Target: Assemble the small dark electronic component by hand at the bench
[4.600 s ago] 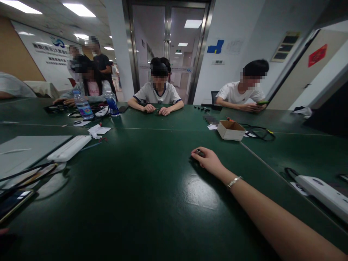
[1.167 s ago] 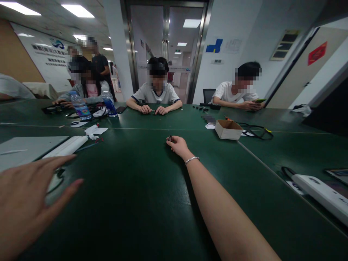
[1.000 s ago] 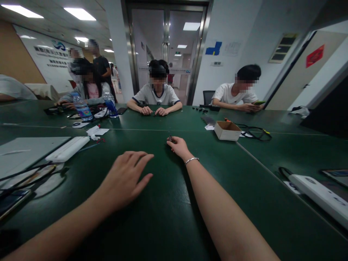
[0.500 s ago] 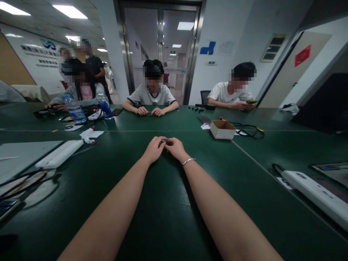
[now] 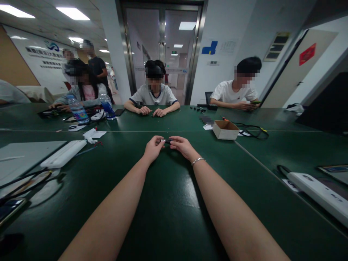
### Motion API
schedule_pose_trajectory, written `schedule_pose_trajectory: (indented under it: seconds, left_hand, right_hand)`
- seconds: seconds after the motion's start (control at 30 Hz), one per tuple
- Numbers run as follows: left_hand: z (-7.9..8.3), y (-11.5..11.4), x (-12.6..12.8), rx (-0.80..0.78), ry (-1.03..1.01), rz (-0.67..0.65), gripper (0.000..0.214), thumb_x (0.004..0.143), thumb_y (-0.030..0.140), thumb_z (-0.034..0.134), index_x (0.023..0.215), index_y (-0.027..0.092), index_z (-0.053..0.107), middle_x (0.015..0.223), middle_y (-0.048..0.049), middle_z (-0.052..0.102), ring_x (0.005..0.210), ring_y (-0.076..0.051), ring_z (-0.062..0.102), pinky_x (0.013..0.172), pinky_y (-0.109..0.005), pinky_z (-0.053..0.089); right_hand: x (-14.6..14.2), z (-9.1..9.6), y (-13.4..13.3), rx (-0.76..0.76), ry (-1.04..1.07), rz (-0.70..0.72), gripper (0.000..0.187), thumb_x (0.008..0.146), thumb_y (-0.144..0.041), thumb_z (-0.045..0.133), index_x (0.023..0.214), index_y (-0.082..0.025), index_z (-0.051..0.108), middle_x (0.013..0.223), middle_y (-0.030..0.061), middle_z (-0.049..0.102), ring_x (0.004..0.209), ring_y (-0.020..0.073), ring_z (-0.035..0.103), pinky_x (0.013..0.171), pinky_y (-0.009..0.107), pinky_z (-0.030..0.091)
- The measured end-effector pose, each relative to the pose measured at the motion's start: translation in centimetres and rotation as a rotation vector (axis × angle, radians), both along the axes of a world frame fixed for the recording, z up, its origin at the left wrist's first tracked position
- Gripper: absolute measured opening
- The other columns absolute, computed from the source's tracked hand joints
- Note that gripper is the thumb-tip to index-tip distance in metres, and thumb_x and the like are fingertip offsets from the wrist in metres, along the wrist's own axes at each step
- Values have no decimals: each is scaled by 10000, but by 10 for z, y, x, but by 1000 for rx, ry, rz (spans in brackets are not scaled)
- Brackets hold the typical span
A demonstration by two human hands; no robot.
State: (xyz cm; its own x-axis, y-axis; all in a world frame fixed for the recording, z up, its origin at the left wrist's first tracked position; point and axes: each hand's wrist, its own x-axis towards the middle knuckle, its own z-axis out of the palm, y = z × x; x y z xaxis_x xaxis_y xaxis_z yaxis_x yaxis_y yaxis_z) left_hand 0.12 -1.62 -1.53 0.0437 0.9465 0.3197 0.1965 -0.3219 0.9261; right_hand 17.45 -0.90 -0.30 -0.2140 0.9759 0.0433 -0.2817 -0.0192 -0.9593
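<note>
Both my arms reach out over the dark green table (image 5: 168, 203). My left hand (image 5: 152, 148) and my right hand (image 5: 182, 146) meet near the table's middle, fingers pinched together. Between them they hold a small part (image 5: 166, 140), silver on the left and black on the right, just above the tabletop. A silver bracelet (image 5: 198, 160) circles my right wrist. What the part is, I cannot make out.
A small open cardboard box (image 5: 225, 129) and a black cable (image 5: 254, 131) lie at the right. A white power strip (image 5: 317, 192) lies at the near right, a white bar (image 5: 63, 153) and grey sheet at the left. Bottles (image 5: 77, 110) stand by several seated people across the table.
My left hand came in from the left and joined my right hand on the small part. In the last half second the hands have drawn slightly apart, showing the part between them.
</note>
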Motion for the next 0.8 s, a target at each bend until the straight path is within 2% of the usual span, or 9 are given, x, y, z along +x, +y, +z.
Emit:
schedule_pose_trajectory:
  seconds: [0.13,0.4,0.6,0.8]
  left_hand:
    - [-3,5,0,-20,-4,6,229,801,339,598,936,155,615,815,-44,653,684,-137,632,642,-250,477]
    - [-1,3,-1,-81,45,43,273,807,425,582,854,159,613,746,-42,661,654,-143,620,614,-252,456]
    - [2,-1,-2,-77,99,69,365,812,529,547,783,169,604,683,-31,650,606,-145,606,569,-247,438]
    - [11,-9,-4,-101,205,101,497,835,612,459,670,169,613,572,-29,610,483,-131,536,524,-257,403]
  right_hand:
    - [0,0,0,2,45,16,263,693,17,687,904,-139,699,826,41,675,688,104,647,647,183,565]
    - [4,1,-1,17,67,59,229,733,-64,701,942,-157,710,811,25,669,657,93,634,670,187,573]
    - [5,3,-2,3,64,55,278,706,-45,726,954,-168,710,866,25,685,687,96,644,692,200,585]
    - [4,5,-6,-5,57,73,242,691,-27,738,901,-147,716,890,50,700,728,111,655,697,201,583]
